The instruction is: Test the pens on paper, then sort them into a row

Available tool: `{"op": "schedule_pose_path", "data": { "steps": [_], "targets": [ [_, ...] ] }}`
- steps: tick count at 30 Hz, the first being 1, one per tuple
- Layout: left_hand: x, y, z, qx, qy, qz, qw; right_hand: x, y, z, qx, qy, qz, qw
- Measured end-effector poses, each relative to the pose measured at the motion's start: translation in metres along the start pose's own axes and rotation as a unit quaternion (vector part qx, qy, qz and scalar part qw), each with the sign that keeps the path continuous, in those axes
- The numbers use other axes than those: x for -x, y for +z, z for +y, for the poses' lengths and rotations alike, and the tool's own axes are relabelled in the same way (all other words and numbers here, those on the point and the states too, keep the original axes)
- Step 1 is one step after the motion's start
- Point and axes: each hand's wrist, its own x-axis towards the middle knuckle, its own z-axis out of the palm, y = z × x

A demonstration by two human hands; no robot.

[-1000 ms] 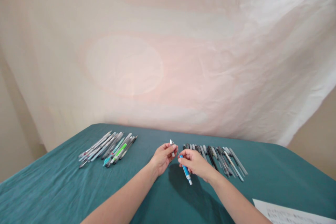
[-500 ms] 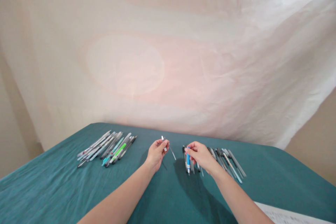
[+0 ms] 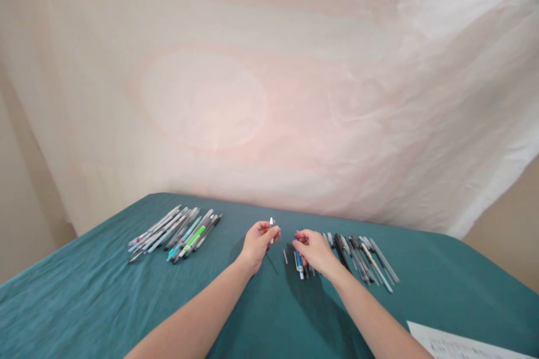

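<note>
My left hand (image 3: 259, 245) is closed in a pinch, raised over the cloth. Out of it a thin pen refill (image 3: 283, 249) points down to the right. A small white pen piece (image 3: 272, 222) sticks up above the same fingertips. My right hand (image 3: 314, 249) is to the right, low over several pens, with its thumb and fingers bent around the upper end of a blue pen (image 3: 298, 262) with a white tip. That upper end is hidden by the fingers. The pens beneath my right hand are partly covered.
A green cloth (image 3: 248, 325) covers the table. Several pens, one bright green (image 3: 195, 239), lie bunched at the left. More grey and black pens (image 3: 370, 261) lie right of my right hand. A printed sheet (image 3: 455, 342) is at the lower right. A pale curtain (image 3: 269, 95) hangs behind.
The blue pen has come down and left among the pens under my right hand and tilts more. My left hand keeps its pinch on the refill and has shifted slightly right in view.
</note>
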Motion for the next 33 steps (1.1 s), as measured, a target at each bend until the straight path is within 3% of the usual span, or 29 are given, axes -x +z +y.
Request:
{"op": "schedule_pose_path", "data": {
  "steps": [4,7,11,18,24,28,33],
  "targets": [
    [0.001,0.002,0.001,-0.014,-0.001,-0.001,1.000,0.002,-0.005,-0.004,0.058,-0.064,0.067,0.994],
    [0.003,0.005,-0.001,-0.026,-0.003,-0.014,1.000,0.009,-0.007,-0.014,0.043,-0.098,0.034,0.994],
    [0.008,0.009,-0.003,-0.021,0.001,-0.028,0.999,0.019,-0.002,-0.023,0.000,-0.094,-0.039,0.995],
    [0.009,0.009,-0.004,0.012,-0.014,-0.022,1.000,0.022,0.005,-0.021,0.039,-0.110,-0.017,0.993],
    [-0.003,-0.003,0.001,0.082,-0.004,0.062,0.995,0.020,-0.001,-0.018,0.046,-0.083,-0.060,0.994],
    [-0.004,-0.004,0.001,0.056,0.010,0.059,0.997,0.017,-0.002,-0.013,0.036,-0.045,-0.034,0.998],
    [0.002,0.003,-0.002,-0.038,0.017,0.017,0.999,0.019,0.004,-0.013,0.100,-0.085,0.018,0.991]
  ]
}}
